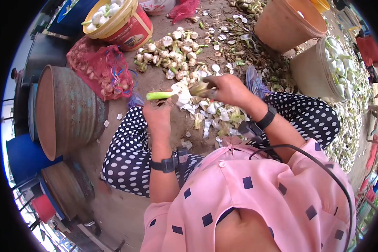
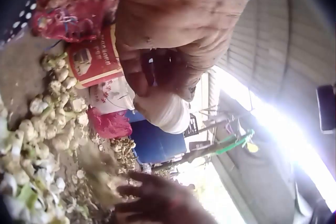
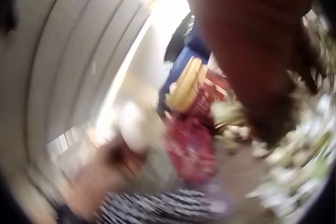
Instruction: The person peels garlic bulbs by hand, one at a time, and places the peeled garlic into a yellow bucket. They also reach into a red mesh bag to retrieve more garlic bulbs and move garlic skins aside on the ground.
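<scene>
In the head view my left hand pinches a garlic head by its green stem, the white bulb pointing right. Its fingers hold the same pale bulb in the left wrist view. My right hand is just right of the bulb, with a blurred brownish husk between thumb and fingers. The right wrist view is smeared: my right hand is dark and large, the left hand and bulb lower left.
Unpeeled garlic is piled ahead, with white peelings between the legs. A red mesh bag and a yellow-rimmed bucket stand at left front. On the right are an orange bucket and a pale bucket of garlic.
</scene>
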{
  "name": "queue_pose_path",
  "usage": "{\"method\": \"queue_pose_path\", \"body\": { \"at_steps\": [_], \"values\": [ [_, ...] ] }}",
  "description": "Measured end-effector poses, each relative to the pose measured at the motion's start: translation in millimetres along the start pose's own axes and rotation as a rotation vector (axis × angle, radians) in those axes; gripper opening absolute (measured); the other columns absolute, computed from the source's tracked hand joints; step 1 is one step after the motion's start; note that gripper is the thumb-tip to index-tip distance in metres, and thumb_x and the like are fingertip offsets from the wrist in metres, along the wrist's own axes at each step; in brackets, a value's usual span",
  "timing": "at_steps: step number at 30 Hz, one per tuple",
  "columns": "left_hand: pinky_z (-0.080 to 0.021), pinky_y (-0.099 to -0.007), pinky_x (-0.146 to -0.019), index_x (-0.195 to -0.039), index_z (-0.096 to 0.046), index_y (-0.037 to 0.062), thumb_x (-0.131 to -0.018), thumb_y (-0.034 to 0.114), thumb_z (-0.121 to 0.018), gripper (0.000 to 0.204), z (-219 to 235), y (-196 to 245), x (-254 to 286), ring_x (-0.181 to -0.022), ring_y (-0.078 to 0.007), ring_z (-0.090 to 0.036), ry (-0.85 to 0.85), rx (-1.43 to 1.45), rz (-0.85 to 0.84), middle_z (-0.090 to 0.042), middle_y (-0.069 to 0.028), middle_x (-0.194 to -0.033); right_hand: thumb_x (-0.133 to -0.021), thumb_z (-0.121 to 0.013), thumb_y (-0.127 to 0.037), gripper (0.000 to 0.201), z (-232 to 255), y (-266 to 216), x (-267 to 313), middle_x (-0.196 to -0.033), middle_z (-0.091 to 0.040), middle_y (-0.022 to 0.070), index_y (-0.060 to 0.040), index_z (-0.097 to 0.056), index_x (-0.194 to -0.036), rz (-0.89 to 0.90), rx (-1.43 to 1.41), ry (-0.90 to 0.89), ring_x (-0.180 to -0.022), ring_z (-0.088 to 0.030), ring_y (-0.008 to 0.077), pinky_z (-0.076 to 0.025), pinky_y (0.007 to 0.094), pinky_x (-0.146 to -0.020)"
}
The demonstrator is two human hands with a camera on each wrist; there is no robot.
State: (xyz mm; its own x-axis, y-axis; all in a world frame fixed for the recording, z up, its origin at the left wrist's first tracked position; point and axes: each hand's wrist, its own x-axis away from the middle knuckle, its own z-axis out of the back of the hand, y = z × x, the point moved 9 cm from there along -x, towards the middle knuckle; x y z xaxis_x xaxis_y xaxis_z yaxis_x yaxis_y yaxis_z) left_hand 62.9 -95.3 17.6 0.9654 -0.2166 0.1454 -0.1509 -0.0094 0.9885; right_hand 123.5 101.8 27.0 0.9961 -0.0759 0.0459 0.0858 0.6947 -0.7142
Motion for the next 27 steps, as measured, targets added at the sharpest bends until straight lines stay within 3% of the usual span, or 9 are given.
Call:
{"method": "queue_pose_path", "body": {
  "at_steps": [4,6,10,14,18,20,21,24,27],
  "values": [
    [-0.049,-0.0281,-0.068,-0.092,-0.061,0.0007,-0.069,-0.006,-0.065,0.024,-24,35,5,-0.076,-0.0166,-0.061,-0.089,-0.276,-0.331,-0.062,-0.0084,-0.087,-0.065,-0.062,-0.02,0.016,12,-46,-9,-0.066,-0.062,0.013,-0.0076,-0.063,-0.076,0.19,0.122,0.131,-0.063,-0.062,0.0325,-0.048,0.0424,-0.057],
    [-0.047,-0.0293,-0.071,-0.087,-0.064,0.0015,-0.065,-0.003,-0.069,0.024,-41,56,17,-0.077,-0.0208,-0.06,-0.082,-0.811,-0.576,-0.063,-0.0081,-0.084,-0.063,-0.06,-0.017,0.013,2,-49,-8,-0.063,-0.061,0.0133,-0.0065,-0.061,-0.071,0.192,0.262,0.037,-0.062,-0.061,0.0327,-0.048,0.0419,-0.056],
    [-0.047,-0.0308,-0.073,-0.084,-0.065,0.0036,-0.061,-0.006,-0.066,0.024,-54,66,21,-0.077,-0.0242,-0.06,-0.049,-0.955,-0.773,-0.063,-0.0081,-0.084,-0.064,-0.061,-0.014,0.01,-7,-58,-6,-0.06,-0.061,0.0112,-0.0058,-0.058,-0.068,0.269,0.385,0.092,-0.059,-0.063,0.0257,-0.049,0.0358,-0.049],
    [-0.047,-0.031,-0.072,-0.084,-0.065,0.0031,-0.062,-0.008,-0.063,0.025,-54,61,12,-0.077,-0.0236,-0.06,-0.076,-0.863,-0.796,-0.063,-0.0085,-0.083,-0.067,-0.061,-0.016,0.011,-12,-54,-11,-0.06,-0.061,0.0108,-0.0058,-0.056,-0.068,0.29,0.356,0.145,-0.058,-0.063,0.0256,-0.049,0.0356,-0.049],
    [-0.046,-0.0341,-0.064,-0.081,-0.064,0.0038,-0.062,-0.004,-0.066,0.021,-33,41,-13,-0.07,-0.0274,-0.058,-0.039,-0.602,-0.576,-0.062,-0.0091,-0.078,-0.069,-0.061,-0.018,0.013,-3,-26,-34,-0.062,-0.061,0.0108,-0.0059,-0.058,-0.071,0.146,0.268,0.123,-0.059,-0.062,0.0282,-0.049,0.0378,-0.051],
    [-0.046,-0.0339,-0.063,-0.08,-0.064,0.0039,-0.061,-0.004,-0.067,0.021,-25,33,-21,-0.07,-0.027,-0.058,0.01,-0.462,-0.458,-0.062,-0.009,-0.078,-0.068,-0.061,-0.019,0.014,-5,-12,-42,-0.063,-0.061,0.0105,-0.0067,-0.059,-0.073,0.094,-0.246,0.032,-0.059,-0.062,0.0301,-0.049,0.0396,-0.053],
    [-0.046,-0.0336,-0.063,-0.081,-0.064,0.0037,-0.061,-0.004,-0.067,0.022,-30,38,-21,-0.07,-0.0263,-0.058,-0.007,-0.561,-0.516,-0.062,-0.0091,-0.078,-0.068,-0.061,-0.019,0.014,-6,-12,-43,-0.063,-0.061,0.0105,-0.0067,-0.059,-0.073,0.092,-0.246,0.029,-0.059,-0.062,0.0301,-0.049,0.0396,-0.053],
    [-0.046,-0.0328,-0.065,-0.082,-0.065,0.0032,-0.061,-0.005,-0.067,0.023,-43,42,-18,-0.072,-0.0249,-0.059,-0.051,-0.717,-0.575,-0.061,-0.0094,-0.079,-0.065,-0.061,-0.017,0.011,-7,-34,-38,-0.061,-0.06,0.0094,-0.008,-0.059,-0.071,0.201,0.285,0.1,-0.058,-0.062,0.0279,-0.048,0.0384,-0.05],
    [-0.047,-0.0316,-0.068,-0.083,-0.064,0.0023,-0.062,-0.005,-0.067,0.023,-47,41,-15,-0.073,-0.0235,-0.06,-0.054,-0.822,-0.581,-0.061,-0.0093,-0.079,-0.063,-0.062,-0.015,0.013,-11,-40,-40,-0.061,-0.06,0.0093,-0.0077,-0.057,-0.072,0.196,0.297,0.118,-0.058,-0.062,0.0272,-0.048,0.0378,-0.049]
  ]
}}
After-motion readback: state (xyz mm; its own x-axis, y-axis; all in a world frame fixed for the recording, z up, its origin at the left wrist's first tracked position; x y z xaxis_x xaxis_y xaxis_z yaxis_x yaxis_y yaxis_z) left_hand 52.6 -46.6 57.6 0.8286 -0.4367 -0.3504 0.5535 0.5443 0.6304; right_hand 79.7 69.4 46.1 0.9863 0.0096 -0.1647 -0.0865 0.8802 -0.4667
